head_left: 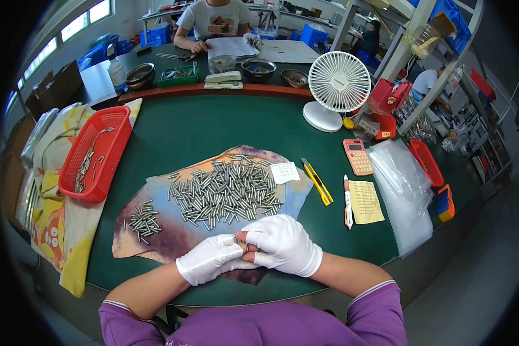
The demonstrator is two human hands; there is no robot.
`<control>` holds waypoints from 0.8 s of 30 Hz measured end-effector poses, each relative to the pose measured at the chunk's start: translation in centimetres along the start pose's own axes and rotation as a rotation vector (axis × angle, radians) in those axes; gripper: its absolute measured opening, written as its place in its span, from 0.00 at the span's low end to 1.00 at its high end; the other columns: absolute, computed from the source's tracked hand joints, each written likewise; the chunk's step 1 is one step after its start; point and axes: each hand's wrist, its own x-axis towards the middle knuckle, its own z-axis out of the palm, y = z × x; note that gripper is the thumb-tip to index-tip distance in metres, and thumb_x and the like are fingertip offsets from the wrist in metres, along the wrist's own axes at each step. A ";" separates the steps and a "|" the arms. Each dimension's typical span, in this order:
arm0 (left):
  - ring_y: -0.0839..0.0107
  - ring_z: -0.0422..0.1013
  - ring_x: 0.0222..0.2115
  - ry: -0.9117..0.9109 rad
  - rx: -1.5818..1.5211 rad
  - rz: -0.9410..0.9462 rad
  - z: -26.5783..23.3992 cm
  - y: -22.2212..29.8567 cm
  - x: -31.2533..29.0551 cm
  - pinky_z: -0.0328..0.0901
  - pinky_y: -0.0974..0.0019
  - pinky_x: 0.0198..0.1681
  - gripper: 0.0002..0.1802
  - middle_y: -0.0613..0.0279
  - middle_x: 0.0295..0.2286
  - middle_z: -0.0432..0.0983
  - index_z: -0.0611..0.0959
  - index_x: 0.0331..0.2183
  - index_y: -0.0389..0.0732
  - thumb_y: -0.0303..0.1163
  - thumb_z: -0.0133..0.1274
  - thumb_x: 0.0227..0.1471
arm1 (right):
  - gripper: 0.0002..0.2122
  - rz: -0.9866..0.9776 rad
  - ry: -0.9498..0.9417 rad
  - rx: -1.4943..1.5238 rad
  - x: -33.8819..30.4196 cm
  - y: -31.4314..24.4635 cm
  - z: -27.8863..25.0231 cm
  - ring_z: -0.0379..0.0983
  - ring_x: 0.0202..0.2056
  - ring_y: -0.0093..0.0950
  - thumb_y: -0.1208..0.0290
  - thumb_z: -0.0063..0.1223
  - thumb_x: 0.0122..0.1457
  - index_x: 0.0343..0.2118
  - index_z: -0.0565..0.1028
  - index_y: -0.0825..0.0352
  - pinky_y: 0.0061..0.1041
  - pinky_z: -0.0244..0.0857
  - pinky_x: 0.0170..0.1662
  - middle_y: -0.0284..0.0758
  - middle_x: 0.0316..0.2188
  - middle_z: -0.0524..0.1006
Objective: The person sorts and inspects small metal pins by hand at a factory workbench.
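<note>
White fan, pink calculator, red basket

A small-parts assembly workshop. A heap of short grey metal pins covers the green-topped workbench. Blue plastic storage bins stand behind.

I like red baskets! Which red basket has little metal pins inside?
The big red plastic basket at the left holds metal pins; the small red basket at the right shows none.

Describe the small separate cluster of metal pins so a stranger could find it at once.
On the green table lies a mottled cloth bearing a big heap of metal pins. The small cluster sits apart at the cloth's left end, far fewer pins, beside the red basket.
</note>
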 end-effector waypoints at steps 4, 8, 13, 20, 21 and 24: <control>0.65 0.71 0.51 -0.110 -0.097 -0.022 0.5 0.3 0.4 0.67 0.60 0.59 0.19 0.55 0.50 0.73 0.72 0.54 0.34 0.30 0.46 0.65 | 0.16 -0.003 0.014 -0.035 -0.8 0.3 0.7 0.77 0.29 0.34 0.69 0.66 0.44 0.38 0.79 0.63 0.33 0.68 0.29 0.33 0.31 0.80; 0.65 0.71 0.51 -0.091 -0.103 -0.020 0.4 0.0 0.2 0.66 0.59 0.59 0.19 0.55 0.49 0.73 0.71 0.55 0.35 0.31 0.46 0.64 | 0.17 -0.023 0.005 -0.030 -0.5 0.3 0.8 0.77 0.29 0.34 0.70 0.66 0.43 0.39 0.79 0.62 0.32 0.68 0.29 0.31 0.31 0.80; 0.65 0.71 0.50 -0.034 -0.052 -0.014 0.1 -0.3 0.4 0.66 0.59 0.59 0.18 0.56 0.48 0.73 0.71 0.54 0.35 0.31 0.46 0.65 | 0.16 -0.004 -0.001 -0.038 -0.1 0.0 0.6 0.76 0.30 0.33 0.71 0.65 0.42 0.38 0.79 0.62 0.32 0.67 0.30 0.30 0.32 0.80; 0.59 0.71 0.52 -0.123 -0.169 -0.023 -0.1 -0.7 0.6 0.67 0.57 0.58 0.23 0.51 0.50 0.72 0.67 0.57 0.31 0.30 0.47 0.64 | 0.17 -0.012 -0.026 -0.091 -0.9 0.2 0.8 0.77 0.31 0.32 0.69 0.66 0.43 0.40 0.78 0.61 0.31 0.67 0.30 0.29 0.32 0.80; 0.59 0.70 0.53 -0.153 -0.224 -0.004 -0.2 -0.8 0.6 0.67 0.56 0.58 0.23 0.51 0.50 0.72 0.67 0.57 0.31 0.30 0.47 0.64 | 0.18 -0.009 -0.035 -0.086 -0.9 0.2 0.9 0.77 0.31 0.32 0.69 0.66 0.44 0.41 0.78 0.61 0.31 0.67 0.30 0.29 0.33 0.80; 0.61 0.71 0.52 -0.123 -0.104 0.050 0.1 -0.8 0.4 0.67 0.57 0.58 0.23 0.53 0.50 0.72 0.67 0.57 0.34 0.30 0.48 0.64 | 0.19 -0.032 -0.020 -0.095 -0.8 0.2 0.9 0.77 0.32 0.32 0.67 0.67 0.44 0.42 0.77 0.61 0.31 0.68 0.31 0.30 0.34 0.80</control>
